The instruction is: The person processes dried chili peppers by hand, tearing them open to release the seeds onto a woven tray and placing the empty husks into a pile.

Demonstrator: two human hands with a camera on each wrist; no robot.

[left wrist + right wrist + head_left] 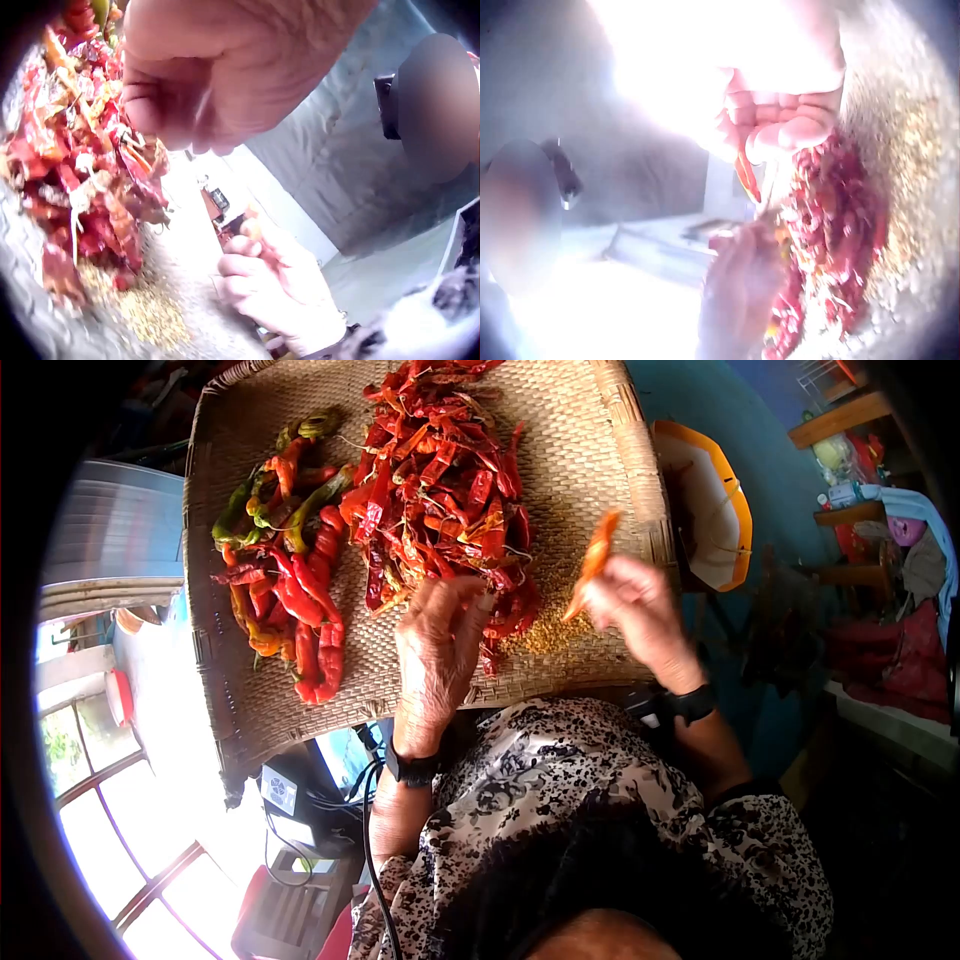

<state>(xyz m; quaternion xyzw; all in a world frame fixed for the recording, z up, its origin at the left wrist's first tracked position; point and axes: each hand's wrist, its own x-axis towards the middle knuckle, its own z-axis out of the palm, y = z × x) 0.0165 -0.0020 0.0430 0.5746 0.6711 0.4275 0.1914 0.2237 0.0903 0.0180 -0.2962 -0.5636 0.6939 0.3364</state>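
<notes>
A long orange-red dried chili pepper is pinched in my right hand, above the right part of the woven tray. The right wrist view shows the pepper sticking out past the curled fingers. My left hand is bent over the near edge of a large heap of dried red chilies, thumb and fingertips close together. I cannot tell whether a small piece sits between them. Loose yellow seeds lie on the tray between the two hands.
Fresher red and green peppers form a second pile on the tray's left. Beyond the right edge stands a white container with an orange rim. A black cable hangs by the left forearm. Shelves with cloths stand far right.
</notes>
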